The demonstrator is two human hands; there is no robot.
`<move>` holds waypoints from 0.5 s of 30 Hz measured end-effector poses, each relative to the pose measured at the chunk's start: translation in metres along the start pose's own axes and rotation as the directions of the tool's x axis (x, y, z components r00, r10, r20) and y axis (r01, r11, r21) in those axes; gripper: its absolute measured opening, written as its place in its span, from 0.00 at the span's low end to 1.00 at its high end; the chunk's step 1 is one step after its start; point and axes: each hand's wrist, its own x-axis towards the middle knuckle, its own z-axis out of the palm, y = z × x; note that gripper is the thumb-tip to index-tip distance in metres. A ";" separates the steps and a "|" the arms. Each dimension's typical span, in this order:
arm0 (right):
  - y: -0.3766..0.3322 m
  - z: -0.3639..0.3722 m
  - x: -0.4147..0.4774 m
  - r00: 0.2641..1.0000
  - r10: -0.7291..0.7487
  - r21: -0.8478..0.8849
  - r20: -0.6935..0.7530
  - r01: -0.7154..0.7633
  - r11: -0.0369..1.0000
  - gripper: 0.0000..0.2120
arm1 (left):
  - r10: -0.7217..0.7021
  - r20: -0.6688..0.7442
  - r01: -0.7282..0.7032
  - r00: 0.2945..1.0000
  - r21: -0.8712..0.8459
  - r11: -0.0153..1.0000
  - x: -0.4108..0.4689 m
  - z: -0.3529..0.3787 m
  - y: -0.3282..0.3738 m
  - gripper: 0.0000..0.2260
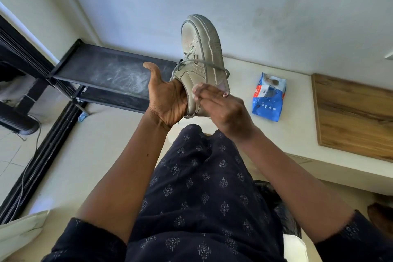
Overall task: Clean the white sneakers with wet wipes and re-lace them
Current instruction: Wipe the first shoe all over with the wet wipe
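A dirty white sneaker is held up in the air, toe pointing away, its sole turned to the right. My left hand has its fingers tucked inside the shoe's opening, thumb sticking up. A loose grey lace loops across the shoe's side. My right hand presses a small white wet wipe against the heel side of the sneaker; the hand is slightly blurred. A blue wet wipes pack lies on the pale floor to the right.
A black shoe rack with a dusty top stands at the left by the wall. A wooden board lies at the right. Black cables and a door track run along the left. My lap in dark patterned cloth fills the bottom.
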 end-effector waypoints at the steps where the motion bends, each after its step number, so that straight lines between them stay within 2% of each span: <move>1: 0.003 0.000 0.005 0.999 0.042 0.000 -0.011 -0.042 0.999 0.08 | 0.006 0.002 -0.006 1.000 -0.008 1.000 -0.001 0.001 0.000 0.50; 4: 0.006 -0.002 0.018 0.990 0.140 -0.004 -0.022 -0.140 0.990 0.06 | 0.019 0.026 -0.018 0.999 -0.035 0.999 -0.002 0.003 -0.001 0.51; 6: 0.000 -0.002 0.019 0.988 0.155 -0.002 -0.028 -0.155 0.988 0.06 | 0.018 0.030 -0.017 0.999 -0.041 0.999 0.000 0.001 -0.002 0.52; 12: -0.022 0.000 -0.001 0.999 0.045 0.009 -0.026 -0.045 0.999 0.11 | 0.012 0.066 -0.010 0.998 -0.037 0.999 0.004 -0.012 0.000 0.51; 15: -0.023 0.004 -0.012 0.999 -0.047 -0.004 0.006 0.047 0.999 0.08 | 0.023 0.029 -0.022 0.999 -0.061 0.998 0.006 -0.019 0.000 0.52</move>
